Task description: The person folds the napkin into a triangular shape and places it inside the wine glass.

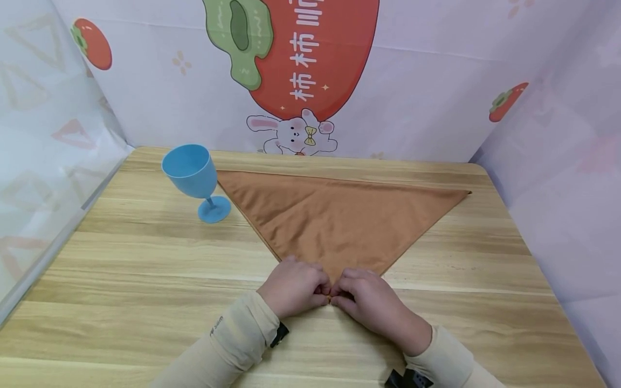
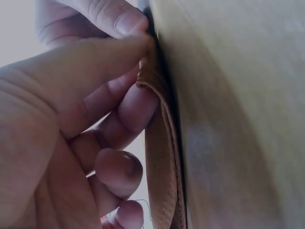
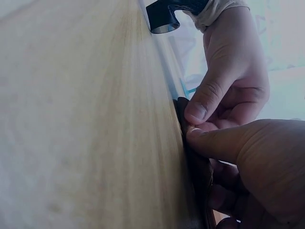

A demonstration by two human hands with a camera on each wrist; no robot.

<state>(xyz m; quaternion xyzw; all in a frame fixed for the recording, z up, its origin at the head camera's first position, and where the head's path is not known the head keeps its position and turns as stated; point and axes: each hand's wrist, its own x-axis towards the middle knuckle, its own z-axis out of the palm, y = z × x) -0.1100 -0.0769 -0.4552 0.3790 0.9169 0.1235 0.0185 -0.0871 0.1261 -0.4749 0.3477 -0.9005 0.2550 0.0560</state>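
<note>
A brown cloth (image 1: 335,215) lies spread in a triangle on the table, its long edge at the back and its point toward the person. At that near point, my left hand (image 1: 296,286) pinches the cloth between thumb and curled fingers. Close beside it, my right hand (image 1: 371,302) pinches the same corner, the two thumbs almost meeting. In the left wrist view the cloth edge (image 2: 159,119) shows a small roll under the left thumb. The right wrist view has the cloth (image 3: 198,164) as a dark strip along the table, partly hidden by the fingers.
A blue goblet (image 1: 191,170) stands at the back left, its foot by the cloth's left edge. The wooden table (image 1: 121,302) meets a printed white backdrop (image 1: 427,97) behind, with more white sheeting at both sides.
</note>
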